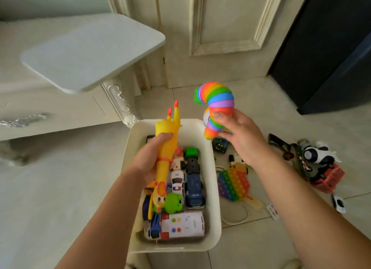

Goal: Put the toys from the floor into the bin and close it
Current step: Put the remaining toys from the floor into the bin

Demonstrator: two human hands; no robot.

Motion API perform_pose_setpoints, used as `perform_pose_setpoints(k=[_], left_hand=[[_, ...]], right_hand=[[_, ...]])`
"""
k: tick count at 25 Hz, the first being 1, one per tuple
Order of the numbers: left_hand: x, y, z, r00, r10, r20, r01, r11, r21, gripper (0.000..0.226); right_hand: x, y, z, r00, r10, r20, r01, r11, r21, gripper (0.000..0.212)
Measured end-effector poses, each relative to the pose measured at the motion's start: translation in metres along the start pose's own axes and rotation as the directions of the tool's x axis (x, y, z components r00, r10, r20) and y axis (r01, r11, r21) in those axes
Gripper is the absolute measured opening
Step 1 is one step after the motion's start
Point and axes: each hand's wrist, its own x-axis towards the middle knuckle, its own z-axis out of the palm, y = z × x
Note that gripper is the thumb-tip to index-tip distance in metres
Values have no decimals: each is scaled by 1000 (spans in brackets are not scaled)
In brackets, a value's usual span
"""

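Yellow rubber chicken [165, 148] in left grip [154, 160]

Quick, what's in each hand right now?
Left hand: closed around the yellow chicken, over the bin.
Right hand: holding the rainbow slug, with a white thing I can't make out behind it.

Home interior, probably a living room, panelled door [224, 24], tiled floor [261, 244], scattered toys [233, 185]
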Motion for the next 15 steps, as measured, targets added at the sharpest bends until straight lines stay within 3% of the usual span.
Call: perform_pose_setpoints(k=[3,6,8,11,13,15], left_hand=[[5,-8,-27,992,1,-126,5,999,41,37],[22,-22,-44,982,-74,-176,83,995,46,52],[35,-29,-49,982,-99,-163,115,989,92,61],[54,-41,-44,980,-105,-168,128,982,137,59],[66,-50,-38,973,-127,-195,168,963,213,82],[74,-58,-36,965,-105,-242,192,909,371,100]], right_hand=[[5,20,53,972,227,62,-220,970,-100,29],[16,64,82,875,480,-67,-482,845,-232,27],[27,86,92,846,501,-184,-533,814,-233,33],[48,120,97,858,415,-302,-513,673,-533,65],[54,135,102,856,405,-320,-507,544,-668,58],[56,140,101,854,383,-352,-511,488,-707,45]])
